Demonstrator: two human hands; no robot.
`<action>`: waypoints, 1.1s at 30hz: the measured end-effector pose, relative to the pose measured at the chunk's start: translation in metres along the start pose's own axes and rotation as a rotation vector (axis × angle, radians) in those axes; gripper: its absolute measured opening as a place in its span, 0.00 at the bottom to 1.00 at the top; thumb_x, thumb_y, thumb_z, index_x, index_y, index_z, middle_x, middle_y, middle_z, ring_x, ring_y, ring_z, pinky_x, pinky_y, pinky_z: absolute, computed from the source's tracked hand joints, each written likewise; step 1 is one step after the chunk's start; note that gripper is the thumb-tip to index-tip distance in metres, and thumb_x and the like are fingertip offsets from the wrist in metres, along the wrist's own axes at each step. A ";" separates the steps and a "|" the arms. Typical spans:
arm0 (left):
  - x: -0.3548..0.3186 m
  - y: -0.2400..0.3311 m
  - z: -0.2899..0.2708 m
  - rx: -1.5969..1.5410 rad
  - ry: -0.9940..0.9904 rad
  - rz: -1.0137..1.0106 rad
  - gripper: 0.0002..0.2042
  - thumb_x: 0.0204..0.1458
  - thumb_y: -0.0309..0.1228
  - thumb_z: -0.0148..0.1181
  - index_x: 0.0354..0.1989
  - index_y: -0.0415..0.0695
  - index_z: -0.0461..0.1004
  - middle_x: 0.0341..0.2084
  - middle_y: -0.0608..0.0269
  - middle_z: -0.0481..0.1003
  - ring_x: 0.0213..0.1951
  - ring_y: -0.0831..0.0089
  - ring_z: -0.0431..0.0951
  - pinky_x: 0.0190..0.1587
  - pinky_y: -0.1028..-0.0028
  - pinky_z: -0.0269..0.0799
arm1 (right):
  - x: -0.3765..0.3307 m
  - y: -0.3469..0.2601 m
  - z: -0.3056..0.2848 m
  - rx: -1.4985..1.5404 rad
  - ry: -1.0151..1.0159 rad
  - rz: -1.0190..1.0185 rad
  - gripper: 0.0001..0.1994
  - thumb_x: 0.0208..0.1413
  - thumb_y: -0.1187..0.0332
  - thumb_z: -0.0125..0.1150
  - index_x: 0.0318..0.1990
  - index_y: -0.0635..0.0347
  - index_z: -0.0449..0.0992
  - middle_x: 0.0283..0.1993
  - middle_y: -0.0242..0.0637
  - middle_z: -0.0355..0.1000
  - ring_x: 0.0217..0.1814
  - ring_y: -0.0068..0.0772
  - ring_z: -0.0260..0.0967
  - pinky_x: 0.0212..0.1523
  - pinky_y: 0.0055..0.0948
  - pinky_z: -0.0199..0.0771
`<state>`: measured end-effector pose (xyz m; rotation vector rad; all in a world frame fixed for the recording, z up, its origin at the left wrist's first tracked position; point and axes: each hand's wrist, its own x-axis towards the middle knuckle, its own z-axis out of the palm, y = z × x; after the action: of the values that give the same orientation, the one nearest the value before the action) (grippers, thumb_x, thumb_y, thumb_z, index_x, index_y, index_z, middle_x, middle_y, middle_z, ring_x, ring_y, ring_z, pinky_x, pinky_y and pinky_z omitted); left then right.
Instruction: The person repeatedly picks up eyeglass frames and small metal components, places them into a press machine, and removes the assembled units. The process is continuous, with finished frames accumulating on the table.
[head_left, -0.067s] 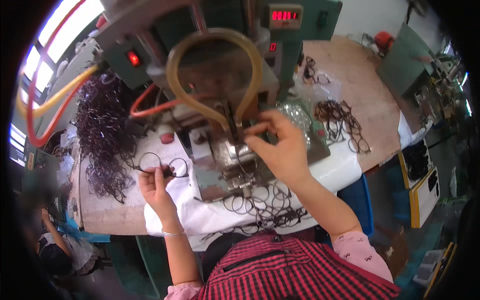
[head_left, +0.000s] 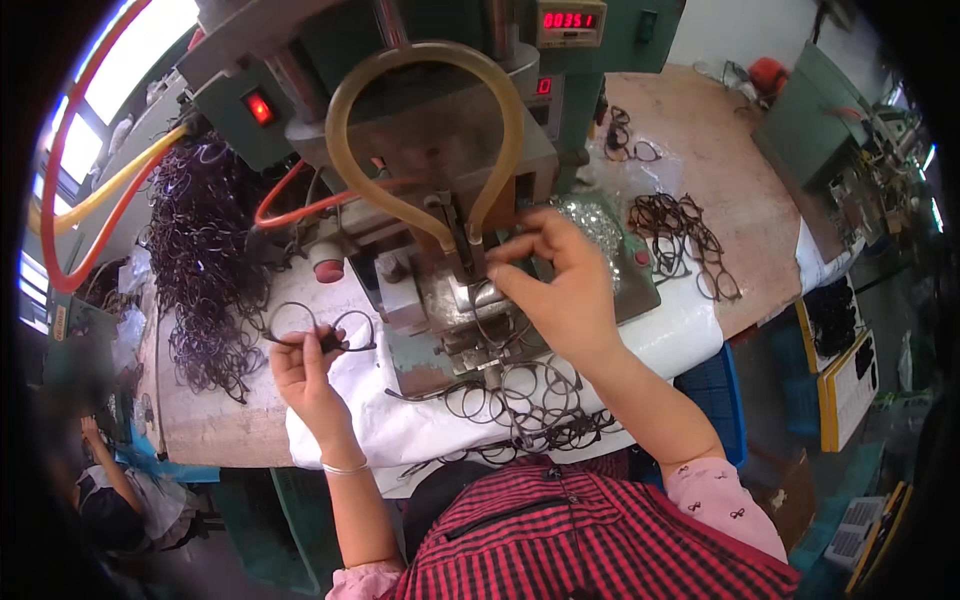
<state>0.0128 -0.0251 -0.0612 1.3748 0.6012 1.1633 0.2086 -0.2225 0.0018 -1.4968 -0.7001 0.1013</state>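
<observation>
My left hand (head_left: 308, 380) pinches a dark eyeglass frame (head_left: 296, 304) at its bridge, with the two round rims out to either side, left of the machine. A second eyeglass frame (head_left: 486, 338) sits at the machine's metal fixture (head_left: 445, 305), under the pressing head. My right hand (head_left: 560, 285) is there too, thumb and fingers closed at the side of the head on what appears to be that frame; the fingertips partly hide the grip. A tan hose (head_left: 335, 130) loops down in front of the green press (head_left: 430, 130).
Tangled frames (head_left: 205, 260) heap at the left. Loose frames (head_left: 530, 405) lie on the white sheet (head_left: 345, 415) before the machine, and more brown frames (head_left: 680, 235) to the right. A red button (head_left: 328, 271) sits left of the fixture. A blue bin (head_left: 715, 400) stands below the table edge.
My left hand has shifted very slightly left with its frame. The right hand stays at the fixture. The view has steadied.
</observation>
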 end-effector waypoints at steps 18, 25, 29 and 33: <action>-0.023 0.099 0.082 0.388 -0.620 0.823 0.07 0.38 0.17 0.62 0.27 0.42 0.76 0.35 0.56 0.82 0.27 0.67 0.77 0.29 0.71 0.72 | -0.011 0.043 -0.064 -0.930 0.086 -0.249 0.12 0.45 0.70 0.67 0.40 0.59 0.81 0.54 0.50 0.73 0.65 0.56 0.63 0.62 0.48 0.65; -0.017 0.078 0.107 0.441 -0.771 1.324 0.10 0.41 0.23 0.66 0.32 0.44 0.73 0.41 0.58 0.81 0.32 0.67 0.79 0.37 0.70 0.83 | 0.005 0.094 -0.084 -0.849 0.128 -0.246 0.06 0.45 0.72 0.67 0.32 0.60 0.78 0.48 0.42 0.76 0.56 0.50 0.69 0.53 0.43 0.69; -0.019 0.069 0.102 0.470 -0.768 1.343 0.08 0.43 0.26 0.65 0.32 0.45 0.72 0.41 0.62 0.81 0.29 0.72 0.76 0.44 0.68 0.83 | 0.002 0.110 -0.091 -0.750 0.157 -0.164 0.07 0.48 0.72 0.65 0.35 0.61 0.79 0.41 0.44 0.77 0.45 0.49 0.72 0.48 0.40 0.71; -0.020 0.068 0.100 0.418 -0.739 1.298 0.05 0.47 0.28 0.61 0.31 0.46 0.73 0.42 0.63 0.80 0.28 0.75 0.73 0.52 0.66 0.80 | 0.000 0.105 -0.096 -0.538 0.144 -0.036 0.06 0.54 0.74 0.62 0.39 0.65 0.78 0.36 0.39 0.76 0.38 0.31 0.73 0.45 0.28 0.72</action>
<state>0.0751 -0.0985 0.0150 2.5066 -0.7726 1.3372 0.2917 -0.2947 -0.0879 -1.9799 -0.6665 -0.2387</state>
